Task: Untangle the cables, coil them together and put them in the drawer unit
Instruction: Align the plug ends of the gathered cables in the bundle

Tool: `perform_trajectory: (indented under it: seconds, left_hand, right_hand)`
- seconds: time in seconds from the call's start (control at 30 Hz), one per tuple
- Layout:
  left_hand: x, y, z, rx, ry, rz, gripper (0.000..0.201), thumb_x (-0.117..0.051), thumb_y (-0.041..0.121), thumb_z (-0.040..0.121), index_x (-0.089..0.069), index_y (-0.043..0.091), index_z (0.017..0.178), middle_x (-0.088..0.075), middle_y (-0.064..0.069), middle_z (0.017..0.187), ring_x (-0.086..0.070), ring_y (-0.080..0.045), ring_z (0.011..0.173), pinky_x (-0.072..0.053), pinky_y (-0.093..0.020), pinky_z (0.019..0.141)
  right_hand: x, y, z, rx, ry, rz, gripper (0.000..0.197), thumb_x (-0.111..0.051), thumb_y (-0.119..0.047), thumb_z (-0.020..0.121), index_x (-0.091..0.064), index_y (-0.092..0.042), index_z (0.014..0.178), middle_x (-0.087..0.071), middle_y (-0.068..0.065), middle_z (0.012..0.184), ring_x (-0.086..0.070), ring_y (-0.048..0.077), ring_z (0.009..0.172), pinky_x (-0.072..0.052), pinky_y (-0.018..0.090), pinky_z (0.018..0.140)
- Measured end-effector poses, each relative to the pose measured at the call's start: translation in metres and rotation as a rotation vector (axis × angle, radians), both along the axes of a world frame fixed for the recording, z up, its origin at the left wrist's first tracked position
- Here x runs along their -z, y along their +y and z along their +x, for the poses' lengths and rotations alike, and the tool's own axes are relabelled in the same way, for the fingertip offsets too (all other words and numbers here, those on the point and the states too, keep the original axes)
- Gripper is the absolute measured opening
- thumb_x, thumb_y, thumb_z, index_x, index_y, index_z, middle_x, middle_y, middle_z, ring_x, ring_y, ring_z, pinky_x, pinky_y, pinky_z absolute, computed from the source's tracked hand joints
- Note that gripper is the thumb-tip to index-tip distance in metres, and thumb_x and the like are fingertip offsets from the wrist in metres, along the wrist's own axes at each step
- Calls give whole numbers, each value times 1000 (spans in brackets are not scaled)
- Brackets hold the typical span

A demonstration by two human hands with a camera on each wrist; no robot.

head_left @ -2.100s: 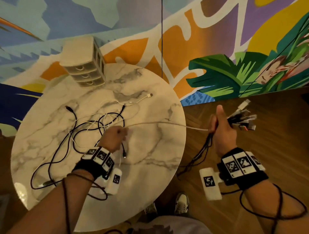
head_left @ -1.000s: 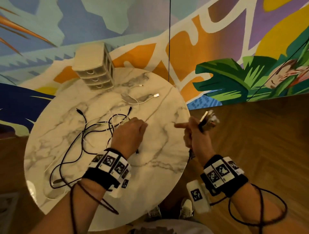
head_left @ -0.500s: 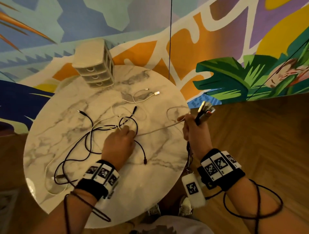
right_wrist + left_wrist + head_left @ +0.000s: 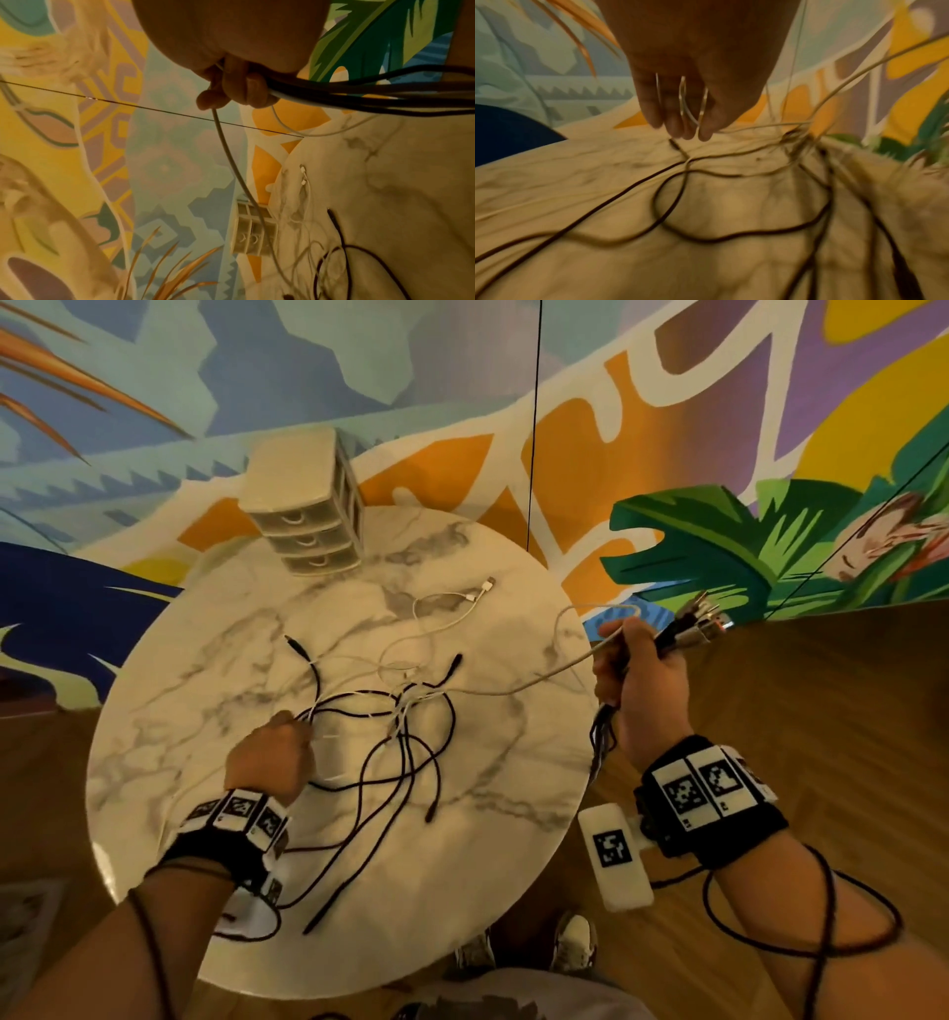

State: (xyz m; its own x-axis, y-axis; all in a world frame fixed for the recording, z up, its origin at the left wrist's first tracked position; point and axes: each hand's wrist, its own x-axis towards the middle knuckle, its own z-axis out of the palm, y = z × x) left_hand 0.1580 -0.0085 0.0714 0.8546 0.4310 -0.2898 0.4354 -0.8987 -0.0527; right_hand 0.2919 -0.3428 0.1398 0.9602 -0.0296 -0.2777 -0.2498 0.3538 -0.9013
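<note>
A tangle of black and white cables (image 4: pixel 405 726) lies on the round marble table (image 4: pixel 488 839). My left hand (image 4: pixel 280 752) rests at the tangle's left side, and thin white strands run between its fingers (image 4: pixel 680 113). At the table's right edge my right hand (image 4: pixel 637 670) grips a bundle of cable ends, their plugs (image 4: pixel 693 621) sticking out to the right. A pale cable (image 4: pixel 539 680) stretches from that fist to the tangle and shows below the fist (image 4: pixel 228 146) in the right wrist view. The beige drawer unit (image 4: pixel 303 516) stands at the table's far edge, drawers shut.
A white cable with plugs (image 4: pixel 462 603) lies loose near the drawer unit. Black cable ends (image 4: pixel 431 809) trail toward the table's front. A painted mural wall (image 4: pixel 667 428) rises behind the table. Wooden floor (image 4: pixel 821 711) spreads to the right, and shoes (image 4: pixel 570 942) show below the table edge.
My left hand has slid left and nearer along the tangle, dragging black loops with it. My right hand has lifted right with the bundle, pulling the pale cable taut.
</note>
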Motion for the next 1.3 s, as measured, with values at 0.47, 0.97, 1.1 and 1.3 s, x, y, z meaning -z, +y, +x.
perform_trajectory:
  seconds: [0.47,0.97,1.1,1.3]
  left_hand:
    - [2,-152,55,-41,-526,-735,33,-59,24,88,-53,24,121,-56,5,93,-54,-11,88,-40,-27,75]
    - [9,-90,41,35,-448,-798,14,-51,21,89,-64,15,87,-66,-4,83,-61,-20,75,-50,-34,74]
    - [15,-139,14,430,464,-844,21,-54,34,88,-66,17,89,-68,-1,76,-63,-14,72,-50,-28,70]
    - [-47,-202,50,466,-10,-849,45,-62,40,88,-46,29,128,-53,9,75,-48,0,64,-39,-15,62]
  right_hand:
    - [-28,9,-16,-133,-9,45,35,-39,-22,101,-57,-12,73,-50,2,49,-27,12,42,-19,20,38]
    - [-18,-11,-9,72,-37,11,33,-40,-21,102,-55,-14,73,-50,-6,44,-31,10,39,-21,21,39]
    - [-20,-21,-5,91,-18,-28,31,-42,-21,101,-55,-16,73,-49,-8,44,-35,8,41,-24,23,41]
    - [-17,-43,-18,44,-69,-163,37,-40,-30,101,-58,-13,73,-51,-8,45,-42,5,41,-33,16,40]
